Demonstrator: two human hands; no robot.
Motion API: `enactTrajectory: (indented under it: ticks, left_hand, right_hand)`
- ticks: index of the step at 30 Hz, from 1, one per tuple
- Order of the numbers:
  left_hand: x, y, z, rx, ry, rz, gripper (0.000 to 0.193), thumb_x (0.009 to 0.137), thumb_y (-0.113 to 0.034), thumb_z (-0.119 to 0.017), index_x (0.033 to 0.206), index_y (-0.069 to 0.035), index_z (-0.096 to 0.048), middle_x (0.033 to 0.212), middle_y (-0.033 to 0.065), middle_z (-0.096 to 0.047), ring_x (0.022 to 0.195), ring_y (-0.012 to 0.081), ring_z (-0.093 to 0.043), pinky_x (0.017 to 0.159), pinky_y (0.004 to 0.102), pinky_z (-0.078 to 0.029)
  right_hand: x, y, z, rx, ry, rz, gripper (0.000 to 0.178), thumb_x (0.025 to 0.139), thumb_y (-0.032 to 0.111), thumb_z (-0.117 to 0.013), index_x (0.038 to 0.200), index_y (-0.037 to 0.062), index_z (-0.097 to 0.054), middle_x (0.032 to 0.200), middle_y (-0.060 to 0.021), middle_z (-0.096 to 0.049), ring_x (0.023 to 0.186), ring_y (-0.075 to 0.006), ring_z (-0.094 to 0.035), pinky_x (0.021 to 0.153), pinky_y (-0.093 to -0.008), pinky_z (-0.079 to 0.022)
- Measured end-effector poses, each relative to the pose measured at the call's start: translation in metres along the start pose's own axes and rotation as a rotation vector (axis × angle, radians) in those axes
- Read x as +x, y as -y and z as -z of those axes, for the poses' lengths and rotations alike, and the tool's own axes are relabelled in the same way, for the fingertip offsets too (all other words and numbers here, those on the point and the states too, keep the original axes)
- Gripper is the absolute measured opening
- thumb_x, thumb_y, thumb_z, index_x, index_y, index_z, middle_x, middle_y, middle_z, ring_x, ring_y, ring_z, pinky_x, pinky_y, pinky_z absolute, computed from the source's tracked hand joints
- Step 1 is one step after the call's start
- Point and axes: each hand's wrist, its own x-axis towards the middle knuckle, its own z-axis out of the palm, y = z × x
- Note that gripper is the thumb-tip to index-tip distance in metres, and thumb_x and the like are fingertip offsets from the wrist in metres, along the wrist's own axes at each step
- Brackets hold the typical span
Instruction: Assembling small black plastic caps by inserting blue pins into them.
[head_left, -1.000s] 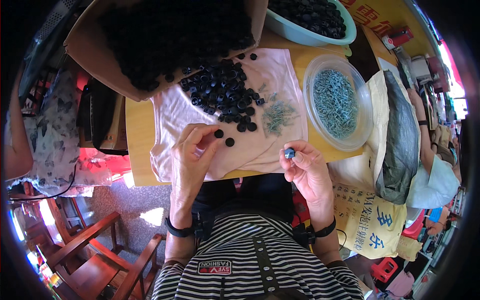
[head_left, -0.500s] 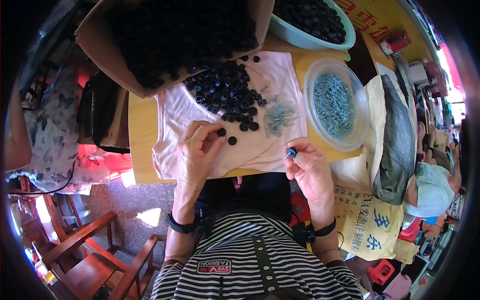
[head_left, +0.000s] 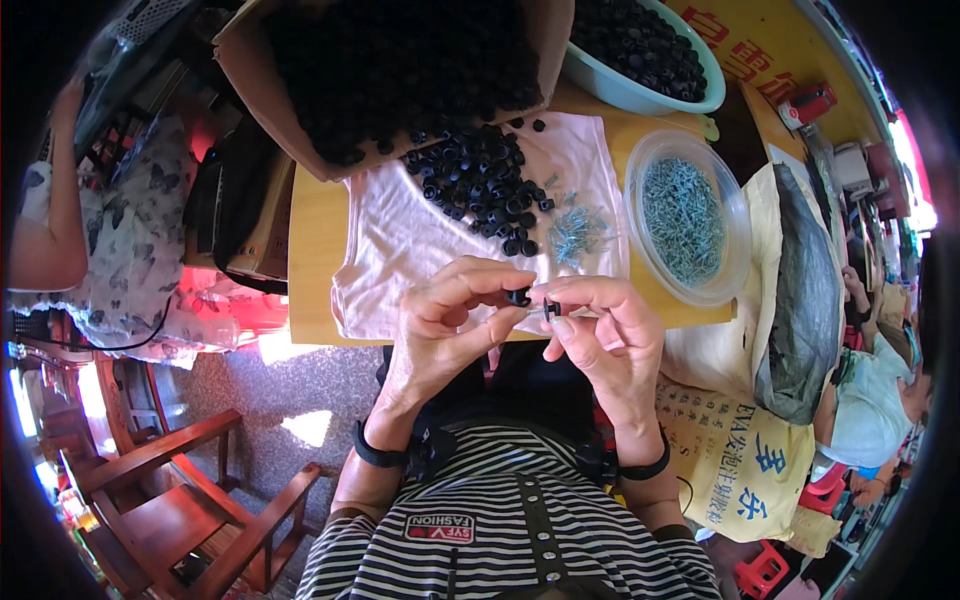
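My left hand (head_left: 455,318) pinches a small round black plastic cap (head_left: 518,297) between thumb and fingertips. Close beside it, my right hand (head_left: 603,325) grips another small black plastic piece (head_left: 551,309) with thumb and index finger. The two pieces face each other with a narrow gap between them, above the near edge of a pale pink cloth (head_left: 385,250). Beyond my fingers a pile of black caps (head_left: 475,175) lies on the cloth. To the right of that pile is a small heap of silvery screws (head_left: 578,235).
A cardboard box (head_left: 270,125) full of black parts tips toward the pile. Behind stands a pale green basin (head_left: 715,88) of similar parts. A clear round tub (head_left: 634,205) of screws sits on the right of the wooden table (head_left: 312,290). Another person's arm (head_left: 50,245) shows at left.
My left hand has picked up a black cap from the cloth and moved right. My right hand has come left with its black piece, so both hands now meet. The view has shifted slightly.
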Motion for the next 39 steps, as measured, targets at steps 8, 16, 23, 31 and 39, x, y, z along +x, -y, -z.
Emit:
enactTrajectory:
  ticks: [8, 16, 23, 31, 39]
  left_hand:
    - [-0.004, 0.002, -0.01, -0.231, -0.039, -0.01, 0.031, 0.081, 0.009, -0.065, 0.111, 0.005, -0.061, 0.113, 0.0149, -0.055, 0.101, 0.0205, -0.06, 0.085, 0.0297, -0.053]
    - [-0.003, -0.001, -0.011, -0.16, -0.04, 0.055, 0.032, 0.082, 0.007, -0.065, 0.114, 0.005, -0.059, 0.114, 0.0144, -0.056, 0.102, 0.0181, -0.06, 0.09, 0.0285, -0.05]
    - [0.004, -0.001, -0.019, -0.303, -0.121, 0.162, 0.03, 0.082, 0.007, -0.065, 0.111, 0.005, -0.059, 0.11, 0.014, -0.061, 0.099, 0.0184, -0.062, 0.09, 0.0307, -0.051]
    - [0.009, 0.001, -0.023, -0.398, -0.088, 0.133, 0.027, 0.083, 0.01, -0.061, 0.11, 0.007, -0.058, 0.109, 0.0135, -0.06, 0.1, 0.0218, -0.062, 0.091, 0.0332, -0.052]
    - [0.01, 0.001, -0.024, -0.415, -0.11, 0.119, 0.028, 0.084, 0.01, -0.06, 0.112, 0.007, -0.057, 0.107, 0.0147, -0.062, 0.099, 0.0225, -0.064, 0.091, 0.0348, -0.053]
  right_hand:
    - [-0.006, -0.008, 0.003, 0.199, -0.058, -0.045, 0.021, 0.09, 0.003, -0.058, 0.11, -0.0017, -0.055, 0.106, -0.0132, -0.063, 0.089, -0.014, -0.062, 0.067, -0.0238, -0.054]
    - [-0.005, -0.014, 0.008, 0.304, -0.136, -0.077, 0.021, 0.09, 0.004, -0.059, 0.11, -0.0014, -0.058, 0.1, -0.0099, -0.064, 0.086, -0.0126, -0.062, 0.061, -0.024, -0.055]
    - [-0.002, -0.014, 0.014, 0.355, -0.188, -0.172, 0.024, 0.089, 0.01, -0.062, 0.111, -0.0013, -0.059, 0.094, -0.0082, -0.063, 0.08, -0.0107, -0.06, 0.055, -0.0221, -0.052]
    - [0.004, -0.019, 0.024, 0.559, -0.184, -0.237, 0.026, 0.089, 0.011, -0.063, 0.112, -0.0004, -0.059, 0.09, -0.0062, -0.063, 0.08, -0.0094, -0.06, 0.054, -0.0213, -0.052]
    - [0.003, -0.018, 0.027, 0.592, -0.197, -0.235, 0.025, 0.089, 0.009, -0.063, 0.112, -0.0001, -0.059, 0.092, -0.0073, -0.064, 0.08, -0.0098, -0.061, 0.052, -0.0218, -0.052]
